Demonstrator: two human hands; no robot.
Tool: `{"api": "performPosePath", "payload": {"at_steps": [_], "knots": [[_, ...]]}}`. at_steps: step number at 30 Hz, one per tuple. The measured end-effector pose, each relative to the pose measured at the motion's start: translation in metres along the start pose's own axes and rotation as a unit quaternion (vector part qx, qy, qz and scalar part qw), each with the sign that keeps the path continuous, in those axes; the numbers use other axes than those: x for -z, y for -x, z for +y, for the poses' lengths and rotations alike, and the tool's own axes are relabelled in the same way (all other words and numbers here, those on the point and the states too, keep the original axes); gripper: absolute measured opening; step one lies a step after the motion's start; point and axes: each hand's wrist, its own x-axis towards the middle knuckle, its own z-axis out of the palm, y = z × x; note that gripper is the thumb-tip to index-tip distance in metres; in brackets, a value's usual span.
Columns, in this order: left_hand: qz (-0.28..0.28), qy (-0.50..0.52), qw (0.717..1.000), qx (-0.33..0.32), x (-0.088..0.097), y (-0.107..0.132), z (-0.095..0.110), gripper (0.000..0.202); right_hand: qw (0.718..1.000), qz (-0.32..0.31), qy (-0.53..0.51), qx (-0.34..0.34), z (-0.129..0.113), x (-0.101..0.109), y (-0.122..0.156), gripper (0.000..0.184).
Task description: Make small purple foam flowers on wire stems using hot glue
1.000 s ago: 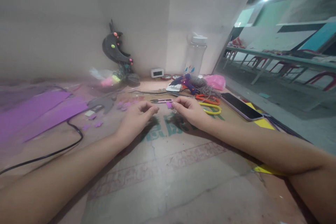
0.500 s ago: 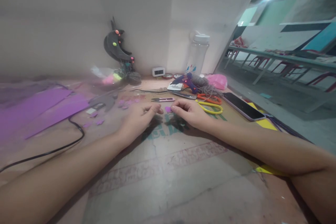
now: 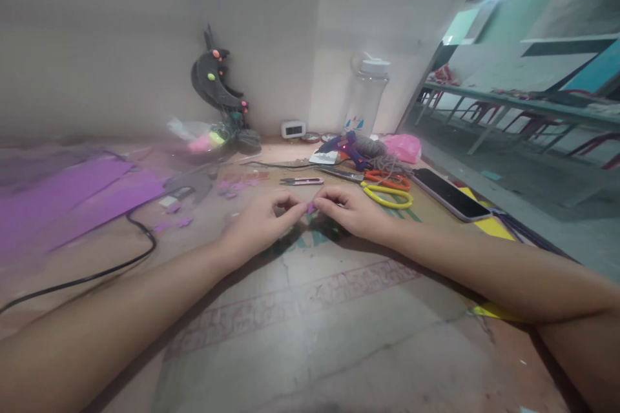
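A small purple foam piece (image 3: 310, 207) sits between the fingertips of both hands at the middle of the table. My right hand (image 3: 351, 210) pinches it from the right with curled fingers. My left hand (image 3: 264, 219) comes in from the left, its fingers curled and its fingertips touching the same piece. Just beyond the hands lies a small pink-handled thread snipper (image 3: 301, 181) on the worn table (image 3: 310, 329).
Yellow scissors (image 3: 387, 195), orange scissors (image 3: 386, 179), a blue glue gun (image 3: 345, 149), grey yarn (image 3: 375, 153) and a phone (image 3: 448, 193) lie right of the hands. Purple foam sheets (image 3: 72, 197), foam scraps and a black cable (image 3: 116, 264) are left. A bottle (image 3: 367, 95) stands behind.
Both hands have closed in on each other. The left fingertips, earlier apart from the purple piece, now touch it. The right hand has kept its pinch on the piece.
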Motion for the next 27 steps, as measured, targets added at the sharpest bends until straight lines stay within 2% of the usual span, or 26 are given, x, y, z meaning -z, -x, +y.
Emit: {"api": "performPosePath", "payload": {"at_steps": [5,11,13,15,18,20,27], "knots": [[-0.029,0.011,0.999,0.017,-0.003,0.000,-0.003,0.031,0.999,0.026,-0.026,0.003,0.003,-0.001,0.001,0.039],[-0.004,0.015,1.000,0.024,-0.002,-0.001,-0.001,0.029,0.983,0.149,-0.104,0.005,0.009,-0.003,0.002,0.034],[0.002,0.025,0.999,0.032,-0.001,-0.001,-0.002,0.029,0.978,0.179,-0.103,-0.001,0.010,-0.002,0.002,0.026],[0.016,0.030,0.998,0.044,-0.001,-0.001,-0.003,0.030,0.985,0.161,-0.063,-0.011,0.008,-0.001,0.003,0.024],[0.049,0.029,0.997,0.059,0.000,-0.002,-0.004,0.029,0.998,0.066,0.002,-0.019,0.003,-0.001,0.002,0.029],[0.067,0.025,0.996,0.057,0.000,-0.002,-0.003,0.027,0.999,0.029,0.000,-0.024,0.000,-0.003,0.001,0.029],[0.076,-0.038,0.996,0.005,0.000,0.001,0.000,0.029,0.996,0.040,-0.051,-0.065,-0.003,-0.005,-0.002,0.025]]}}
